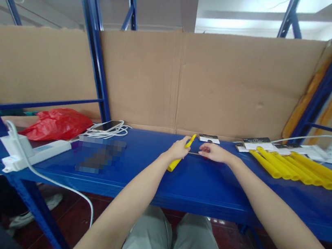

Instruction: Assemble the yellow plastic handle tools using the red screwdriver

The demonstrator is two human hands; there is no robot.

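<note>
My left hand (179,148) is wrapped around a yellow tube (174,165), which slants with its upper end away from me and its wider end toward me. My right hand (215,152) is just to the right, fingers curled in a pinch. Between the two hands runs a thin, light rod (193,153), and its right end meets my right fingertips. Something small and red shows under those fingers, too little of it to name. Both hands are low over the blue shelf (144,171). A small black-and-white card (209,139) lies behind my right hand.
Several yellow tubes (298,170) lie side by side at right, before more cards (256,143). On the left are a red plastic bag (57,123), a phone (109,125), white cable (103,133) and a power strip (38,154). Cardboard (221,83) walls the back.
</note>
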